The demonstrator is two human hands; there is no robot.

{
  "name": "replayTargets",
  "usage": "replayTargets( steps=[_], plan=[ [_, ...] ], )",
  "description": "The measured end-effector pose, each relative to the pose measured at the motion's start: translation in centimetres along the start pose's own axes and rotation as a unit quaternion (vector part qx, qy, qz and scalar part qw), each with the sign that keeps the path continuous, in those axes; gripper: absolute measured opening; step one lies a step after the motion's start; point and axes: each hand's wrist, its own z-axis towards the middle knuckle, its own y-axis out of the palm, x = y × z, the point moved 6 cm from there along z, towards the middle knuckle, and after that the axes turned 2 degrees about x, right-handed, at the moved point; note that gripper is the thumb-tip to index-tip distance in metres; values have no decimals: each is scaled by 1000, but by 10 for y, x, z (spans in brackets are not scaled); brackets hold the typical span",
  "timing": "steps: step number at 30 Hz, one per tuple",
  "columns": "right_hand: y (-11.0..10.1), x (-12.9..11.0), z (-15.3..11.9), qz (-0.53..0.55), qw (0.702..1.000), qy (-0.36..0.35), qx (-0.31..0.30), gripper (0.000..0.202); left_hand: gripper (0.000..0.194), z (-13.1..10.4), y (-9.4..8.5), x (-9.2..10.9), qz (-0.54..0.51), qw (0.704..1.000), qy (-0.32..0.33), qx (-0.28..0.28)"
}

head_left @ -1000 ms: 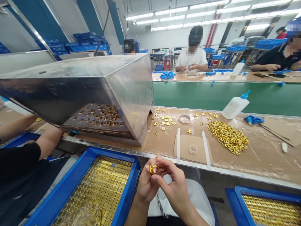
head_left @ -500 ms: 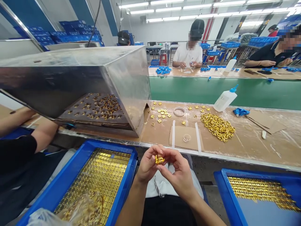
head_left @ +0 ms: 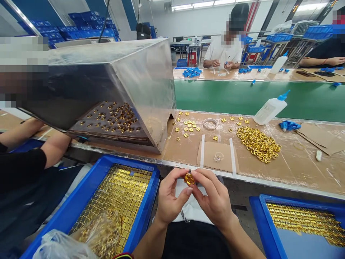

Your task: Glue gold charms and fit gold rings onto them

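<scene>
Between the fingertips of both hands, in front of the bench edge, is a shiny gold metal fitting with a round ring part (head_left: 189,179). My left hand (head_left: 172,198) pinches it from the left with thumb and fingers. From the right, the fingertips of my right hand (head_left: 215,198) close on the same piece. Beyond them a small clear round dish (head_left: 219,157) lies on a taped cardboard sheet (head_left: 208,163). A heap of gold rings (head_left: 258,144) is on the bench to the right, with several small square gold pieces (head_left: 191,124) scattered further left.
A metal hood (head_left: 142,97) with gold parts inside stands at left. Blue trays of gold pieces flank me, left (head_left: 154,180) and right (head_left: 265,219). A white bottle (head_left: 270,110), a tape roll (head_left: 210,124) and a green belt (head_left: 229,93) lie ahead. Co-workers sit opposite and at left.
The gold fitting has turned so its ring faces me more, and both hands have shifted slightly right in view. My head view has tilted down a little. A co-worker's head now appears at left.
</scene>
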Motion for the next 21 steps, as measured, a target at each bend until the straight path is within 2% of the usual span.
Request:
replayTargets(
  steps=[4,9,21],
  plan=[
    [4,2,-1,3,1000,-17,9,30,38,2,4,5,43,997,62,2],
    [8,5,-2,11,999,-29,20,32,30,6,6,6,66,995,75,6],
    [9,9,-4,12,998,-20,55,31,32,7,9,2,95,986,135,11]
  ],
)
